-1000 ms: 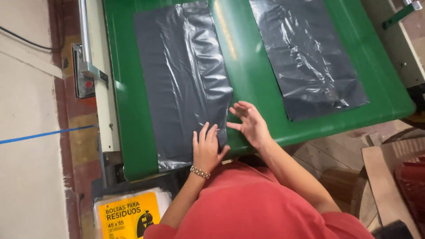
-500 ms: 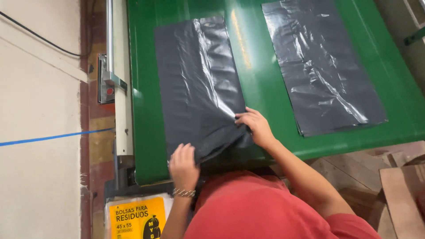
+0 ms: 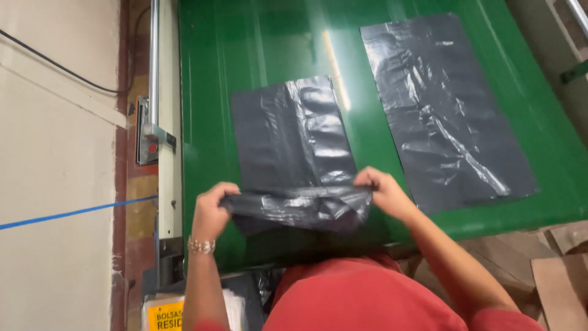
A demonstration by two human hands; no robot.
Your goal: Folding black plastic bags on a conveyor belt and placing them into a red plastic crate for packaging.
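Fingers [image 3: 228, 197] of both hands pinch the crinkled black plastic bag's [image 3: 294, 147] near corners; fold evenly, edges aligned on the green tabletop [image 3: 257, 49].

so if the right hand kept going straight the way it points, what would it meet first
The right hand points left along the lifted edge of the dark plastic bag; it would probably meet the left hand first, though depth is unclear.

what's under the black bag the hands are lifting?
The green table shows around the black bag, whose far part lies flat on it. The left hand and right hand raise its near edge; anything beneath is covered.
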